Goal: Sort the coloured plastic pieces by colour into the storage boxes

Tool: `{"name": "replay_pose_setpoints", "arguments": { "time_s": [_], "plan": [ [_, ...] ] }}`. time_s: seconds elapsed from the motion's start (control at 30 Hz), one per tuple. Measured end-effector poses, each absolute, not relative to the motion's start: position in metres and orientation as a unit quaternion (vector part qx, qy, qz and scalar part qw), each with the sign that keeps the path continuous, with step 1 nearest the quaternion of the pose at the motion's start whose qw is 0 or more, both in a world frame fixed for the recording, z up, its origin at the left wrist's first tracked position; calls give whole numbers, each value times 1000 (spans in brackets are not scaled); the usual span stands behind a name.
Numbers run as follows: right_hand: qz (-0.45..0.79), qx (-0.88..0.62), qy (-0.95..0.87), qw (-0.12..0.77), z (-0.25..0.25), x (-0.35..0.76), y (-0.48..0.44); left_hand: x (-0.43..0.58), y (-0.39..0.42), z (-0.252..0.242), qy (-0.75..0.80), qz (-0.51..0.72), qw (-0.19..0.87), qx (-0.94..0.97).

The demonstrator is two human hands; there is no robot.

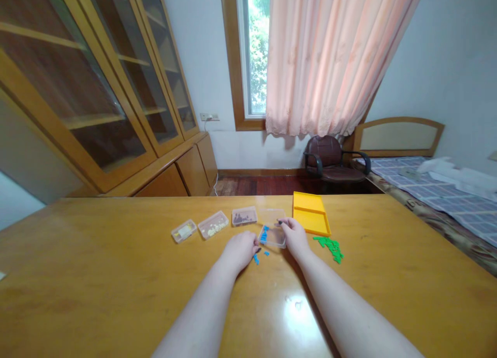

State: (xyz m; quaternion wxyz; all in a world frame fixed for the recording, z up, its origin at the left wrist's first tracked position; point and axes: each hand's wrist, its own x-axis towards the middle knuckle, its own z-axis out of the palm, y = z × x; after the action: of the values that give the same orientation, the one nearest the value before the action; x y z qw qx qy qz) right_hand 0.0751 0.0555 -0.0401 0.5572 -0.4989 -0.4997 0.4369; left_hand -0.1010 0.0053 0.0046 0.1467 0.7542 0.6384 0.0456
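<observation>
A clear plastic box [277, 243] with its lid raised at the back lies on the table, several small blue pieces [264, 235] inside it at the left. My right hand [294, 237] grips the right side of this box, its fingers bent over the edge. At the box's left front corner is my left hand [239, 248], fingers drawn together just over loose blue pieces [256, 259] on the tabletop. Whatever is between those fingertips is too small to make out. Another blue bit [266, 253] lies in front of the box.
Left of the hands stand a box of dark pieces [244, 217], a box of cream pieces [213, 226] and a smaller box with yellow and white contents [184, 231]. An open yellow case [310, 214] and a pile of green pieces [331, 248] lie to the right on the wooden table [97, 275].
</observation>
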Motion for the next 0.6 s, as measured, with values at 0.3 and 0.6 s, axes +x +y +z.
{"name": "replay_pose_setpoints", "arguments": {
  "time_s": [0.3,0.6],
  "plan": [
    [439,-500,-492,561,-41,75,56,-103,5,2,629,71,181,753],
    [437,-500,-488,567,-40,74,56,-105,6,-3,619,94,174,760]
  ]
}}
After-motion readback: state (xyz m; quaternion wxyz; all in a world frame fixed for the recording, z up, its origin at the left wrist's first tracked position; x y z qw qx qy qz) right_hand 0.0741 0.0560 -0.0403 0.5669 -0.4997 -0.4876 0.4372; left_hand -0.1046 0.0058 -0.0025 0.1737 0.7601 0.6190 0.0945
